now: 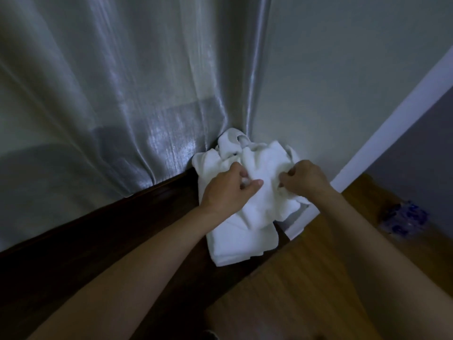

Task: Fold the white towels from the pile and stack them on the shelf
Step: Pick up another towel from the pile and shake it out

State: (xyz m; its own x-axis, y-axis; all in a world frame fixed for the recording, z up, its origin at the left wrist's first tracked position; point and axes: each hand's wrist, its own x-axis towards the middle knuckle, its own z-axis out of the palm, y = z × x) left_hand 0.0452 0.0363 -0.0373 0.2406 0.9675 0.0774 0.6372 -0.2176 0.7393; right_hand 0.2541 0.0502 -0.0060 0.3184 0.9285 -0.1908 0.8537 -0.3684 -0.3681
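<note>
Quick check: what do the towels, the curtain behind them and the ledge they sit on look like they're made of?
White towels: soft, matte terry-like cloth with fuzzy, rumpled folds. Curtain: satin-like fabric, judging by its shiny streaks along hanging pleats. Ledge: probably dark finished wood, smooth with a faint sheen; too dim to be sure.

Your 2 forearms were bare to the elbow, no sleeves, and your left hand (226, 190) and right hand (305, 179) wore nothing.

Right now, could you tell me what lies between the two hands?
In the head view, only white towel lies between the left hand and the right hand; both grip its cloth.
</note>
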